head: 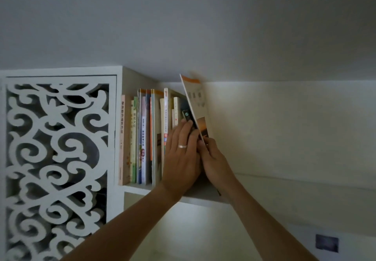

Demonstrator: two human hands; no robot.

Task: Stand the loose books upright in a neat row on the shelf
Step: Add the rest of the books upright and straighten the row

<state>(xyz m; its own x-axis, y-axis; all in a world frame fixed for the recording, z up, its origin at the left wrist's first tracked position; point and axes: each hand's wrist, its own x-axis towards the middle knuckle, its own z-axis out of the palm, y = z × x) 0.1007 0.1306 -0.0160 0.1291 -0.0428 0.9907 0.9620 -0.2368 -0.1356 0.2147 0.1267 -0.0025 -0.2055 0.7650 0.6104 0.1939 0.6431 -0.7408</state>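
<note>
A high white shelf (pixel 138 189) holds a row of several upright books (pixel 142 138) at its left end. At the right end of the row a thin book with an orange top and a sunset picture (pixel 198 106) leans, its top tipped to the left. My right hand (pixel 213 159) pinches its lower edge. My left hand (pixel 183 155), wearing a ring, lies with straight fingers against the dark books (pixel 188 116) just left of the leaning one. The bottoms of those books are hidden behind my hands.
A white cabinet door with scrolled cut-out fretwork (pixel 57 159) stands left of the shelf. The ceiling sits close above the book tops. A pale wall runs to the right, with a dark wall plate (pixel 327 242) low at the right.
</note>
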